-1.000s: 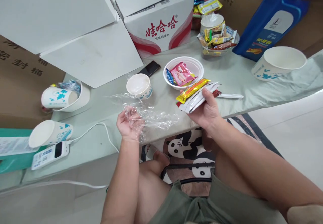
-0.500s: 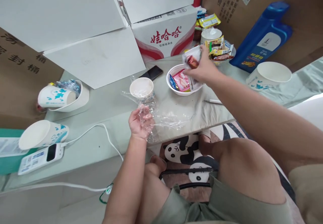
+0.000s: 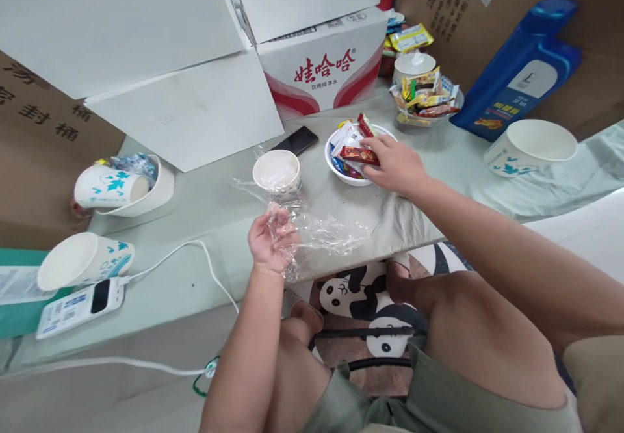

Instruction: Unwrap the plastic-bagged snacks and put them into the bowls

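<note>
The left hand [image 3: 273,241] has a half-curled grip, holding thin clear plastic [image 3: 336,235], crumpled and shiny, which spreads over the bench [image 3: 207,186]. The right hand [image 3: 397,163] is at the rim of the round white bowl [image 3: 353,181], its fingers touching a red packet [image 3: 358,155] that lies on other packets in it; whether this grip is closed, I cannot tell. The box [image 3: 322,72] behind reads 娃哈哈 in red and, smaller, 饮用纯净水. Near the plastic stands a round cup [image 3: 276,170] with bluish print.

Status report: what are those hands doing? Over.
Left hand: holding crumpled clear plastic film. Right hand: at white round plastic bowl, by red oblong packet. White round paper cup right by film.
</note>
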### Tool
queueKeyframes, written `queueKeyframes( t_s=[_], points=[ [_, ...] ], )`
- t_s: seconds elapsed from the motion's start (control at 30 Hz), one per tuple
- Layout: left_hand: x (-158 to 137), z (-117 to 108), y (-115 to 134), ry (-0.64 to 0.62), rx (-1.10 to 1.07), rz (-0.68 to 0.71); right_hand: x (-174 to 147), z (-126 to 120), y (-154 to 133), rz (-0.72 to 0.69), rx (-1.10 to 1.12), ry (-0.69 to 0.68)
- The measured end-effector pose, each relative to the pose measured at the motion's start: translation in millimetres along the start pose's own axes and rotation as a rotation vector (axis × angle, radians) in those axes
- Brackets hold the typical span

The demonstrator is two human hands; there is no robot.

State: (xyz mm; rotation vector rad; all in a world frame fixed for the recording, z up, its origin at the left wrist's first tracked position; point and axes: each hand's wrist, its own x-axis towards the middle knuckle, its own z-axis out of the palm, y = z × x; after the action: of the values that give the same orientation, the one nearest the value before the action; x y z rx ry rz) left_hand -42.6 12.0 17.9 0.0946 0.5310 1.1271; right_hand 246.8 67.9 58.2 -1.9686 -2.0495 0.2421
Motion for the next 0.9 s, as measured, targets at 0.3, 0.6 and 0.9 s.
queueKeyframes(
  t_s=[0.3, 0.6, 0.9],
  points=[
    [3, 5, -4, 0.028, 0.029, 0.014, 34, -7, 0, -0.106, -0.146, 0.007],
    [7, -2, -2, -0.043, 0.075, 0.023, 30, 13, 24, -0.260, 0.095, 0.063],
    [8, 5, -6, -0.061, 0.079, -0.027, -70, 17, 14, 0.034, 0.668, 0.331]
  ],
)
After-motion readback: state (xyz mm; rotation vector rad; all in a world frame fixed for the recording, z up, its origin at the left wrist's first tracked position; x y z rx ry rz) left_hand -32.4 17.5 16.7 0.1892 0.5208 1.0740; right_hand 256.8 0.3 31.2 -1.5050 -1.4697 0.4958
